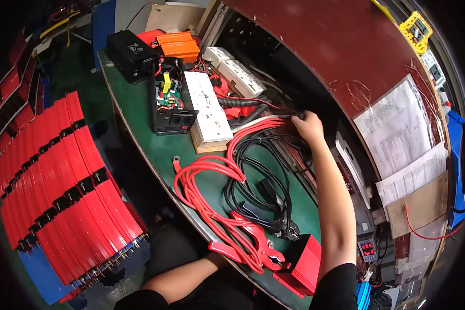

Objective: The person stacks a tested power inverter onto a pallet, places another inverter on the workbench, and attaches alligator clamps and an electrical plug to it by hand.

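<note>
My right hand [309, 127] is at the back of the green bench, fingers closed by a small dark piece where several cables meet; what they hold is hidden. Beside it run thick red cables [258, 124] and a grey corrugated hose [235, 102]. My left hand [221, 260] is mostly hidden at the bench's front edge, below a red battery clamp [261, 243], so its fingers do not show. Coiled black cables [232, 178] with a black clamp [293, 231] lie between the hands. Near my right forearm sits a red metal case [306, 264].
An opened black inverter [173, 116] with a bare circuit board stands beside a white socket strip [209, 116]. Behind are an orange case [178, 46] and a black case [130, 56]. Red housings [62, 186] are stacked at left. Paper sheets [395, 129] hang at right.
</note>
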The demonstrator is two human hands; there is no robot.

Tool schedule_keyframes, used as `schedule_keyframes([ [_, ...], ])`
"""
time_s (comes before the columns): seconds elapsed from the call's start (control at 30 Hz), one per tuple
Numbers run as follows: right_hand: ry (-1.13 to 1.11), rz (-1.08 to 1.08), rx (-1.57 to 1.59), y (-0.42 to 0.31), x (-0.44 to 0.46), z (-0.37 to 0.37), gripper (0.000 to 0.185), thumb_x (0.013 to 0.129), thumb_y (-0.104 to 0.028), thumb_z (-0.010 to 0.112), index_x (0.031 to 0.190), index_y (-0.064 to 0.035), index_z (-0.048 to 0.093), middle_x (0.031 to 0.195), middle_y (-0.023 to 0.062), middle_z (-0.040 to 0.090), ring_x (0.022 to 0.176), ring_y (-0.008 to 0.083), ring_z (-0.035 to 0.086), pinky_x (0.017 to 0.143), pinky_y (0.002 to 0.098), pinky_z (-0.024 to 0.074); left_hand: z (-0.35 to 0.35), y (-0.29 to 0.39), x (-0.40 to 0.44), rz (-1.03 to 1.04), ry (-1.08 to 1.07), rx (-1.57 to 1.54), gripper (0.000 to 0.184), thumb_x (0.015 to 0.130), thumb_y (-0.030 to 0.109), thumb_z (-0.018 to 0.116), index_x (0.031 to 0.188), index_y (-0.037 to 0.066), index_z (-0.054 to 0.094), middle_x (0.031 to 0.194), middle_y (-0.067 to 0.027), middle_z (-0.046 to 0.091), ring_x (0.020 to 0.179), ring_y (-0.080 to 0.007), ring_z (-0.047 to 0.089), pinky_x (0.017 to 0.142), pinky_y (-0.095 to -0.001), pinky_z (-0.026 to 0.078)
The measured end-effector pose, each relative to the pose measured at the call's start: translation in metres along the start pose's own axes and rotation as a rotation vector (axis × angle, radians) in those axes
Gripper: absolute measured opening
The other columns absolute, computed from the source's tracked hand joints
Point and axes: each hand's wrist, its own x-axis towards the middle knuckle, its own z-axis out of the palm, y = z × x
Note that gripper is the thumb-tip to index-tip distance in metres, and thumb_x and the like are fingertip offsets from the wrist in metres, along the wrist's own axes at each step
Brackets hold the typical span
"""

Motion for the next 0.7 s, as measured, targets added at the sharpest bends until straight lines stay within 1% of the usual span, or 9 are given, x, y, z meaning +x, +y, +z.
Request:
schedule_keyframes([
  [0.07,-0.126,-0.14,0.495,-0.013,-0.032,-0.02,0.038,0.092,-0.034,0.077,0.107,0.0008,0.073,0.088,0.0088,0.073,0.077,0.0192,0.068,0.07,0.0383,0.0535,0.0,-0.004,0.0,0.008,0.003,0.012,0.046,0.107,0.03,0.062,0.147,0.009,0.06,0.149,-0.017,0.062,0.138,-0.0341,0.058,0.116,-0.0442,0.047],
  [0.13,-0.217,-0.224,0.978,-0.038,-0.101,-0.054,0.036,0.098,-0.034,0.074,0.111,-0.0014,0.068,0.086,-0.0009,0.063,0.076,0.0078,0.054,0.067,0.0318,0.0461,0.001,-0.012,-0.002,0.004,0.021,0.028,0.046,0.107,0.03,0.062,0.147,0.009,0.06,0.15,-0.0169,0.061,0.139,-0.0339,0.058,0.116,-0.044,0.047],
  [0.27,-0.408,-0.248,1.377,-0.024,-0.233,-0.112,0.042,0.097,-0.035,0.078,0.118,-0.0014,0.064,0.099,0.004,0.068,0.091,0.0115,0.062,0.083,0.0292,0.0497,0.008,-0.022,-0.01,0.026,0.029,0.035,0.047,0.107,0.03,0.062,0.149,0.009,0.059,0.151,-0.0167,0.061,0.141,-0.0336,0.057,0.118,-0.0437,0.046],
  [0.37,-0.423,-0.186,1.313,0.004,-0.332,-0.14,0.034,0.093,-0.022,0.082,0.113,-0.0003,0.064,0.107,0.0083,0.071,0.099,0.018,0.067,0.09,0.0349,0.0536,0.005,-0.019,-0.034,0.109,-0.054,-0.036,0.047,0.107,0.03,0.062,0.149,0.009,0.059,0.152,-0.0166,0.06,0.142,-0.0334,0.056,0.119,-0.0434,0.045],
  [0.47,-0.347,-0.571,0.799,0.006,-0.404,-0.163,0.028,0.086,-0.007,0.083,0.109,-0.0014,0.069,0.115,0.013,0.074,0.103,0.0292,0.069,0.093,0.0427,0.0555,-0.071,0.032,-0.058,0.008,-0.799,-0.536,0.064,0.114,0.045,0.05,0.166,0.01,0.04,0.167,-0.0192,0.046,0.154,-0.0298,0.047,0.128,-0.0407,0.037],
  [0.5,-0.298,-0.54,0.703,0.002,-0.432,-0.163,0.029,0.082,-0.007,0.084,0.108,-0.004,0.072,0.117,0.0136,0.074,0.101,0.0344,0.069,0.091,0.0446,0.0555,-0.114,0.064,-0.056,-0.035,-1.033,-0.591,0.071,0.116,0.052,0.043,0.172,0.011,0.031,0.17,-0.0197,0.041,0.155,-0.0274,0.046,0.128,-0.0401,0.037],
  [0.6,-0.114,-0.584,0.358,-0.011,-0.506,-0.133,0.031,0.078,-0.008,0.087,0.107,-0.0074,0.076,0.109,0.0075,0.071,0.095,0.0286,0.067,0.083,0.0401,0.0554,-0.123,0.125,-0.127,-0.225,-0.324,-1.959,0.077,0.114,0.057,0.044,0.172,0.009,0.028,0.173,-0.0164,0.038,0.157,-0.0268,0.042,0.128,-0.044,0.035],
  [0.67,-0.138,-0.513,0.504,-0.028,-0.54,-0.105,0.032,0.079,-0.012,0.086,0.11,-0.0096,0.077,0.109,0.0043,0.068,0.094,0.0245,0.065,0.077,0.0387,0.0526,-0.165,0.173,-0.118,-0.204,-0.146,-1.76,0.082,0.115,0.062,0.032,0.172,0.004,0.021,0.173,-0.0188,0.035,0.156,-0.0309,0.042,0.128,-0.044,0.035],
  [0.7,-0.132,-0.5,0.542,-0.037,-0.552,-0.093,0.031,0.081,-0.013,0.085,0.11,-0.0097,0.077,0.109,0.0043,0.068,0.095,0.0241,0.065,0.079,0.0383,0.0527,-0.157,0.182,-0.129,-0.616,0.021,-1.499,0.085,0.115,0.063,0.031,0.17,0.0,0.023,0.161,-0.0215,0.049,0.145,-0.0301,0.053,0.123,-0.042,0.04],
])
